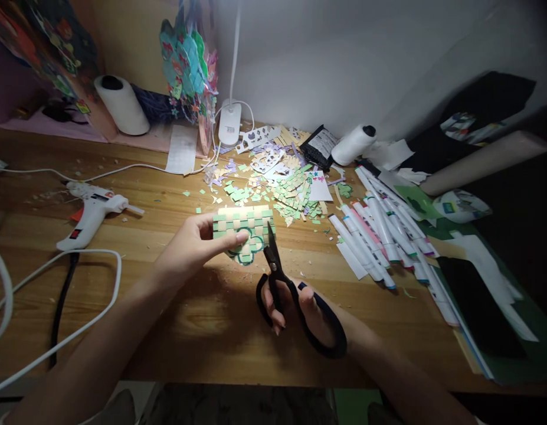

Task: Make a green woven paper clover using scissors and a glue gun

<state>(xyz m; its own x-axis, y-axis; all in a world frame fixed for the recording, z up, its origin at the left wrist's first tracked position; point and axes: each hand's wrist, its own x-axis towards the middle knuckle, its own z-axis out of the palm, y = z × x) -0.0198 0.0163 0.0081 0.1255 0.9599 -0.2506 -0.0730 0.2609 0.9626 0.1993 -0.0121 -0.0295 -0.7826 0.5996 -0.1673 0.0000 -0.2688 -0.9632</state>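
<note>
Left hand (191,248) was pinched on a woven paper piece (243,224), thumb on top along its lower edge, fingers behind it. Piece was green and cream strips in a checker weave, held just above the table (167,195), centre frame, in the lamp light. Lower part showed a flower outline in green, partly cut round.

Right hand (300,313) was closed through the loops of black scissors (277,273), thumb in one loop, fingers in the other. Blades pointed up and away, nearly together, tips at the right edge of the weave, touching or just beside it; couldn't tell which.

Around them:
- pile of paper scraps (277,183), green, cream and purple, just behind the weave
- row of markers (379,236) lying side by side, right of the scissors
- glue gun (89,212) on its side, well left, with a white cable (78,330) looping near the front edge
- lamp base (229,124) at the back by the wall
- white roll (123,105) back left, second roll (353,144) back right
- cardboard tube (481,162) far right
- stacked green and black sheets (477,307) at the right end of the table
- decorated paper craft (189,65) standing beside the lamp
</note>
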